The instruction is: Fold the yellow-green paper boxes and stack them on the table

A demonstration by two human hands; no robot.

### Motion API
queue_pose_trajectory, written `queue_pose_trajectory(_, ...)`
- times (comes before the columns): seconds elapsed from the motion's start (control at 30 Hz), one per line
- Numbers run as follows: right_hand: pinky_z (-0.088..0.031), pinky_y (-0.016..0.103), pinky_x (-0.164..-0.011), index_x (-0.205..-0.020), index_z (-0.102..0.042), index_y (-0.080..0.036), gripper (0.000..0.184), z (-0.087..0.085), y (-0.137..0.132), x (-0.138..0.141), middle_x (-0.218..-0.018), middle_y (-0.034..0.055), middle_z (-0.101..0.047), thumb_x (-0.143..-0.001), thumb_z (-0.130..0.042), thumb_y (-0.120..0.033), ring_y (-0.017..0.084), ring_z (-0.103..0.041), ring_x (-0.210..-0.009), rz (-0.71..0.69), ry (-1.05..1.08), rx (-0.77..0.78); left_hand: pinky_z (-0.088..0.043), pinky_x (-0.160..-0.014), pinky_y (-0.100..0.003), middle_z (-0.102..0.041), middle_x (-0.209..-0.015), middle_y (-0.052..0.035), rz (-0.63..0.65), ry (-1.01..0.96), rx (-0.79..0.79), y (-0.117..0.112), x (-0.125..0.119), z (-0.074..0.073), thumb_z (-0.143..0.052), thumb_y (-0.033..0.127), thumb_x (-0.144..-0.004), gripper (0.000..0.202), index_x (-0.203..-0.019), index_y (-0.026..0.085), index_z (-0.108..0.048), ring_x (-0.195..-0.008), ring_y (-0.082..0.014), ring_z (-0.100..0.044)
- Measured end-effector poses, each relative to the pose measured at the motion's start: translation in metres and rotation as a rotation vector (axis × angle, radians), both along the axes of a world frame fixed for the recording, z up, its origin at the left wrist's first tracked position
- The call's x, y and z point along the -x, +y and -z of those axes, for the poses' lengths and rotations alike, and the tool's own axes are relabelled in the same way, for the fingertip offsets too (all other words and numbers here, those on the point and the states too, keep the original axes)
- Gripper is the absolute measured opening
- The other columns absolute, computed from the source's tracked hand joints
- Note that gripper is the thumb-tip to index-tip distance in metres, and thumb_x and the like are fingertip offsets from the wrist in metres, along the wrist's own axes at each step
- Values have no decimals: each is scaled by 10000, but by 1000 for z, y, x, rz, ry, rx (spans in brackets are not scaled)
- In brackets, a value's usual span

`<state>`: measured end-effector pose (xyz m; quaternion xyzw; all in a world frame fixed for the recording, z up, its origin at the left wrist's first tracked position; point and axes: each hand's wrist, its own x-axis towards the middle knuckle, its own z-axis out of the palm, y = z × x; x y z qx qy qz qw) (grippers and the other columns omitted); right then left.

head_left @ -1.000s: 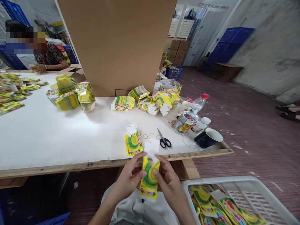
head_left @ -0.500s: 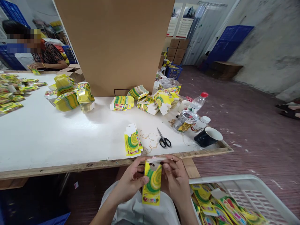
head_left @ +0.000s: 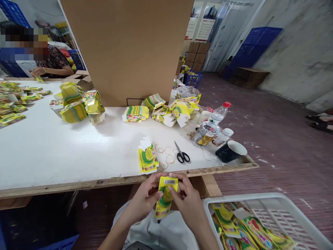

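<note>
A small yellow and green crayon box [head_left: 164, 205] is held upright over my lap, a barcode panel now showing at its top. My left hand [head_left: 146, 194] grips its left edge, thumb on the front. From the other side, my right hand [head_left: 186, 198] pinches it, thumb pressed on the front below the barcode. Just beyond, on the white table [head_left: 78, 152], lie a few flat crayon boxes [head_left: 147, 158], several rubber bands [head_left: 170, 159] and black-handled scissors [head_left: 182, 157].
A white plastic basket [head_left: 270, 197] with several crayon boxes stands at my lower right. Bundles of flat boxes [head_left: 136, 114] sit before a large cardboard sheet [head_left: 130, 52]. A dark mug [head_left: 225, 153], jar [head_left: 205, 134] and bottle [head_left: 221, 113] line the right edge. Another person [head_left: 56, 60] sits far left.
The box's open white top with its cut-out is now covered by a barcode flap. The box is tilted slightly, and my right thumb has moved onto its front.
</note>
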<state>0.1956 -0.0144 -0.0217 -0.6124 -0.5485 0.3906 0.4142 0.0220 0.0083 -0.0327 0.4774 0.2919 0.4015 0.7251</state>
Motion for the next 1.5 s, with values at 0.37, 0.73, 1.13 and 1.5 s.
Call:
queue_pose_trajectory(0.37, -486, 423, -741, -898, -746, -266, 364, -15, -21, -65, -896, 102, -742, -797, -606, -586, 301, -651, -788, 170, -344, -122, -389, -1089, -465, -631, -1342, -139, -149, 246, -218, 8, -11, 1, -679, 300, -839, 461, -1290, 238, -604, -1280, -320, -546)
queue_pose_trajectory(0.73, -379, 490, -918, -860, -754, -266, 250, 19, 44, -12, -915, 91, -757, -696, -717, -452, 339, -617, -953, 238, -176, -101, -43, -1217, -516, -594, -1397, -123, -323, 493, -425, 26, -5, 47, -717, 222, -777, 589, -1344, 229, -557, -1368, -305, -464)
queue_pose_trajectory(1.13, -552, 361, -723, -860, -697, -183, 358, 20, 24, 13, -808, 76, -759, -708, -792, -493, 235, -700, -754, 144, 487, 19, -428, -1073, -461, -705, -1229, -143, -257, -211, 197, 14, -7, 16, -765, 498, -737, 528, -1163, 192, -704, -1230, -336, -588)
queue_pose_trajectory(1.5, -548, 336, -758, -859, -735, -182, 335, 7, 10, 18, -887, 88, -769, -674, -847, -438, 238, -693, -824, 68, 593, 82, -513, -959, -384, -778, -995, -95, -292, -316, 294, 6, -13, 5, -842, 361, -682, 396, -1034, 198, -763, -1032, -281, -690)
